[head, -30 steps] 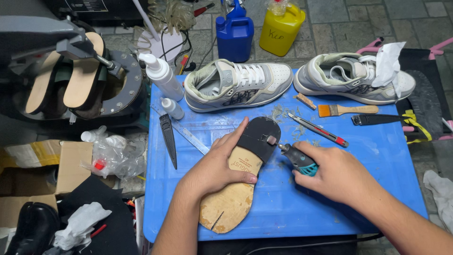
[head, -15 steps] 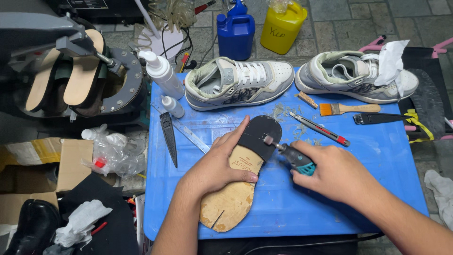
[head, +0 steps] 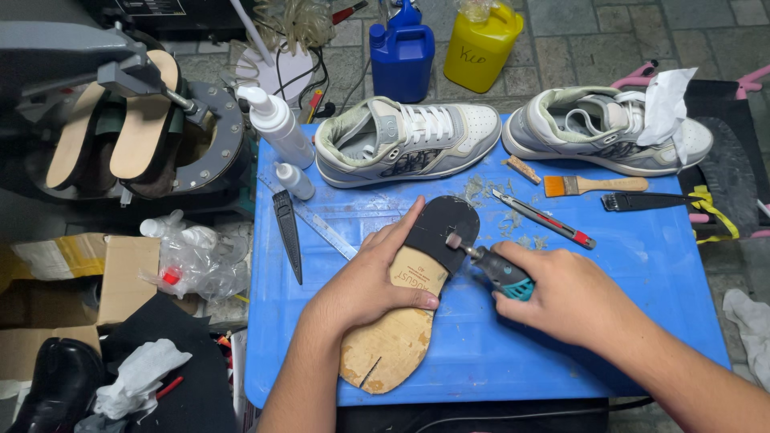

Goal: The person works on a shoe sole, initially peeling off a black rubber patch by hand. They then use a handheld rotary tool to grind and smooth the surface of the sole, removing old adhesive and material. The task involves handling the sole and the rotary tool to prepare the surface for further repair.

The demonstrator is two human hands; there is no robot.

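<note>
Grinding a shoe sole on the blue table (head: 642, 265).

The left hand (head: 365, 285) lies flat, fingers spread, pinning the sole (head: 405, 321) mid-table. The right hand (head: 573, 297) is clamped round a rotary tool (head: 493, 269), its bit at the black heel; shavings (head: 493, 200) lie nearby, so grinding appears partly done.

Bare blue table (head: 642, 273) beyond sneakers (head: 405, 140)
</note>
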